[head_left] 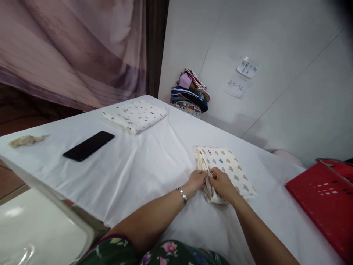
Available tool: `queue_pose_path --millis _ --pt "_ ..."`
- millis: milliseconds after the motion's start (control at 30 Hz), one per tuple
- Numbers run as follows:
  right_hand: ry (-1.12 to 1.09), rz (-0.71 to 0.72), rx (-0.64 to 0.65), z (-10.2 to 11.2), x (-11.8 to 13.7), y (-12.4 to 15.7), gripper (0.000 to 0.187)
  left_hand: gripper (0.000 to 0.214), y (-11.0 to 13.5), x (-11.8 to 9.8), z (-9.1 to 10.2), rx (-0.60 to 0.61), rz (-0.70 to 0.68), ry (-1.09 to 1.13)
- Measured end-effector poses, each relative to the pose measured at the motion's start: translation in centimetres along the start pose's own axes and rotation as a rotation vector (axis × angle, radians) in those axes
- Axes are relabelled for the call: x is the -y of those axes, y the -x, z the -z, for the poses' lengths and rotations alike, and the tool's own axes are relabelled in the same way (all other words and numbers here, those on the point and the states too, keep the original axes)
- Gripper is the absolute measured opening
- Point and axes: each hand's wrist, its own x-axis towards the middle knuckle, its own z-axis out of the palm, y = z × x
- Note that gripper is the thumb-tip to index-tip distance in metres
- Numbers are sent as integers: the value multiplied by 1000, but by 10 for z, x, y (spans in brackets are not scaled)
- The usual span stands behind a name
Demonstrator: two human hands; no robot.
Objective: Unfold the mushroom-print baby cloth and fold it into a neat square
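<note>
A folded cream cloth (230, 165) with grey, red and blue prints lies on the white-covered table (154, 162), right of the middle. My left hand (197, 180), with a silver bracelet at its wrist, pinches the layered left edge of this cloth. Close beside it, my right hand (220, 182) also has its fingers closed on the same edge. Both sets of fingertips nearly meet there, and the layers between them are partly hidden. Farther back on the table lies a second folded cloth (138, 116), white with small dark prints, out of reach of both hands.
A black phone (89, 145) and a crumpled beige scrap (27, 140) lie on the left. A red plastic basket (322, 198) stands at the right edge. Behind the table is a stack of folded clothes (190, 92) by the wall. A white stool-like surface (41, 228) is lower left.
</note>
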Motion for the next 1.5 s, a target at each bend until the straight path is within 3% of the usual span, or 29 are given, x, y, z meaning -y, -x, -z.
queue_pose_path --millis 100,200,333,500,900,1133,1333,1500 --pt "68 -25 -51 13 -2 1 13 41 3 -2 0 -17 -5 3" --pt "293 -49 -160 22 3 5 15 45 5 -3 0 -32 -2 -1" --pt "484 4 -81 12 17 10 14 41 5 -4 0 -27 15 11" --pt "442 46 4 -5 23 11 9 34 5 -4 0 -31 30 26" --pt "316 43 28 0 11 8 15 38 5 -3 1 -16 -6 1" --pt "523 -23 -142 22 12 13 20 45 4 -1 2 -13 2 -20" --pt "534 48 23 2 20 15 20 39 8 -5 1 -20 15 -4" --pt "461 27 43 -5 18 13 14 38 10 -7 0 -31 29 0"
